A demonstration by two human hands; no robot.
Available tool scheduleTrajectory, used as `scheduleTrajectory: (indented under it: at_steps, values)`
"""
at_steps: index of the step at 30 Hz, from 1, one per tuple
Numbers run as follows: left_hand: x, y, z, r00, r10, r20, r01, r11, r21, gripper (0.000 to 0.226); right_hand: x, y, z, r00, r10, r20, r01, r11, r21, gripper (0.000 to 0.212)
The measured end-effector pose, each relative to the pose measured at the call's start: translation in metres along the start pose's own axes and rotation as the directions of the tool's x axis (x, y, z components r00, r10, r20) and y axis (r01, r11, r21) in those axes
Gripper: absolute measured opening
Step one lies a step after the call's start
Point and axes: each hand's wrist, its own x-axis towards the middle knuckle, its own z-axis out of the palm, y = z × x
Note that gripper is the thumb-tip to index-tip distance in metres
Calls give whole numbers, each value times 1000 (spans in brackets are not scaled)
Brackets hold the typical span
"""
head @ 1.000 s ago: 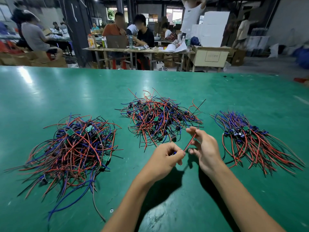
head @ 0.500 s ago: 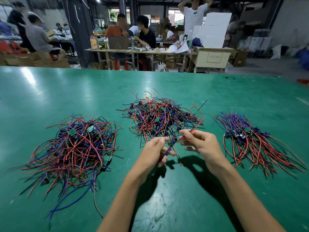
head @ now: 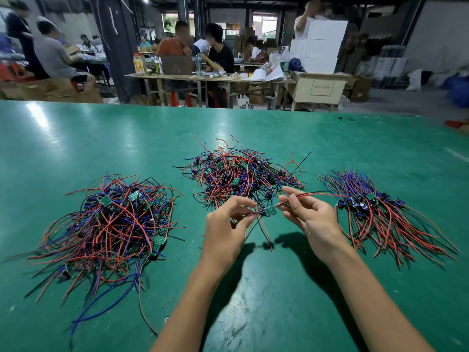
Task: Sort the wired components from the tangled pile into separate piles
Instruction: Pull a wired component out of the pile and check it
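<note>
Item: one wired component point(head: 269, 211), a small green board with red, black and blue leads, held above the tabletop point(head: 76, 138) at centre frame, just below the middle pile.

Left hand point(head: 228, 224): thumb and fingertips pinching the blue and black leads at the board's left end.

Right hand point(head: 308, 214): thumb and forefinger pinching the red and black leads at the board's right end; these run off rightward toward the combed pile, index finger raised.

Change since a second ago: the hands held only a length of red lead between them, with no board showing. Now the board hangs clear between both hands, its leads drawn out to either side (one red lead dangles below). Reading: the unit looks freed from the tangle and straightened, ready to be laid down.

Stock on the tabletop:
- Tangled pile point(head: 241, 174), upper centre, leads crossing every way; apparently the source.
- Combed pile point(head: 380, 212), right of frame, leads lying roughly parallel and fanning toward lower right; likely the destination.
- Large loose pile point(head: 109, 219), left of frame, tangled, with several green boards on top (role cannot be told).

Progress: the central and left heaps are large, so much sorting remains.

Background: people seated at wooden tables, upper frame.
</note>
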Motion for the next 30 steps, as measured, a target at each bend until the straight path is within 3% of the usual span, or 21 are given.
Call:
scheduleTrajectory:
  at_steps: [5,12,15,23,30]
  values:
    - [0,-3,-1,992,122,-45,-118,990,79,13,1,-1,0,1000,22,-10,-21,997,79,17]
    - [-6,-9,-1,990,114,81,-136,910,392,11,1,-1,2,992,-30,-124,32,999,15,18]
    - [-6,-9,-1,991,93,91,-124,892,434,14,2,-1,0,983,-43,-178,43,999,0,15]
    - [0,-14,1,996,-82,38,64,938,340,25,5,-10,-9,931,-108,-348,140,988,65,8]
    - [4,-19,-2,976,-215,42,202,958,203,34,5,-11,-9,922,-87,-376,130,987,92,8]
